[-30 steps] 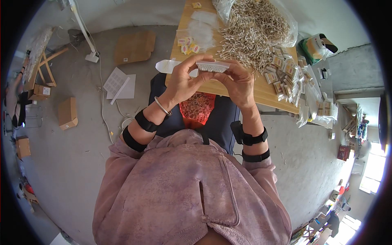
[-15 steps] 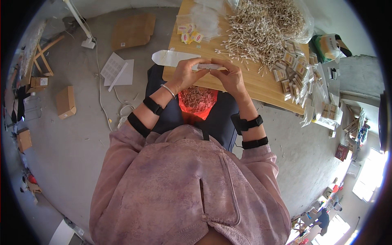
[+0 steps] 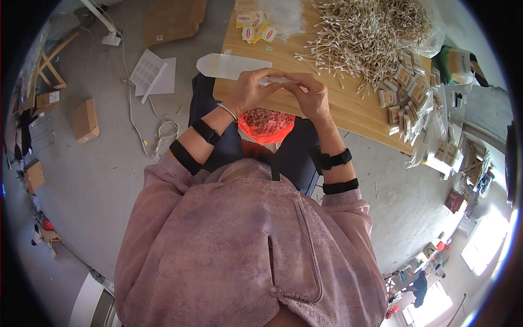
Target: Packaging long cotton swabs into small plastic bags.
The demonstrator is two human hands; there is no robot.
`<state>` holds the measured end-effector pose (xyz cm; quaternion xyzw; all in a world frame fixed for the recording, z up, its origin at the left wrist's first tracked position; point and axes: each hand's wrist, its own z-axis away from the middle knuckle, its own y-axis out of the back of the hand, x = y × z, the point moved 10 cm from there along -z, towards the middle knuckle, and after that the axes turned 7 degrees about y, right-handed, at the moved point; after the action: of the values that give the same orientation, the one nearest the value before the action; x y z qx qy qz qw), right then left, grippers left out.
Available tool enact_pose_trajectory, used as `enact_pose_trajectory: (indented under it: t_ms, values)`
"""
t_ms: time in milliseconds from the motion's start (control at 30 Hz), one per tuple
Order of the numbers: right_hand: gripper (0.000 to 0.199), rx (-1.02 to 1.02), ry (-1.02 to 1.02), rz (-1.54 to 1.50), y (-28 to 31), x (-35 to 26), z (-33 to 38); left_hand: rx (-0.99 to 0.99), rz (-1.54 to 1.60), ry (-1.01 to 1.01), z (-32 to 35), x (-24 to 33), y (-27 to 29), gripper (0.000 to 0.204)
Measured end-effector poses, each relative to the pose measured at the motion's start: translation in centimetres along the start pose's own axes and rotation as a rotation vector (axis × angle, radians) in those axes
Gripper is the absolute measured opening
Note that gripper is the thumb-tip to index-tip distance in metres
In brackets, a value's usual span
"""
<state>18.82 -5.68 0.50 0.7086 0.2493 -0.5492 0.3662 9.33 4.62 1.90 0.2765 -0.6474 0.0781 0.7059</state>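
Note:
Both my hands come together over the near edge of the wooden table (image 3: pixel 348 115). Between their fingertips is a small pack of cotton swabs (image 3: pixel 276 80), its row of white tips partly covered by fingers. My left hand (image 3: pixel 249 91) grips its left end, and my right hand (image 3: pixel 311 95) pinches the right end. Beside my left hand lies a long white strip (image 3: pixel 229 66) with a pointed end. Below the hands, between my knees, hangs a red plastic bag (image 3: pixel 275 137) full of swabs or scraps; I cannot tell which.
A large heap of loose cotton swabs (image 3: pixel 362 46) spreads over the table's far right. Filled swab packs (image 3: pixel 408 92) pile up at the right edge. Small yellow-and-white cards (image 3: pixel 253 28) and clear plastic bags (image 3: pixel 280 19) lie farther back. Cardboard (image 3: pixel 173 22) and a white cable (image 3: pixel 131 98) are on the floor.
My fingers have closed further over the pack, so less of the swab row shows. The whole view has shifted slightly, with the table appearing higher.

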Motion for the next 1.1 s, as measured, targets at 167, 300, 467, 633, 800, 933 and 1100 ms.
enact_pose_trajectory:
  t_ms: [167,300,467,633,800,933,1100]
  values:
    - [0.025,0.002,0.036,0.09,-0.2,-1.2,0.0,0.018,0.055,0.022,0.3,-0.1,0.2,0.023]
    - [0.022,0.026,0.125,0.165,0.1,-2.5,0.0,0.042,0.032,-0.003,0.5,-0.2,0.2,0.022]
    - [0.021,0.024,0.153,0.161,-0.1,-2.9,0.1,0.006,0.108,0.042,0.5,-1.4,-0.2,0.022]
    - [0.019,0.007,0.188,0.204,-0.2,-3.4,0.0,-0.069,0.136,0.066,0.2,-1.7,-0.2,0.023]
    - [0.019,0.005,0.191,0.226,-0.3,-3.5,0.0,-0.098,-0.012,0.009,0.2,-1.0,0.5,0.027]
    - [0.018,0.017,0.196,0.228,-0.3,-3.4,0.1,-0.088,-0.08,-0.045,0.3,0.4,0.5,0.028]
    - [0.017,0.009,0.229,0.256,-0.4,-3.9,-0.2,-0.071,-0.143,-0.17,0.5,1.4,0.9,0.03]
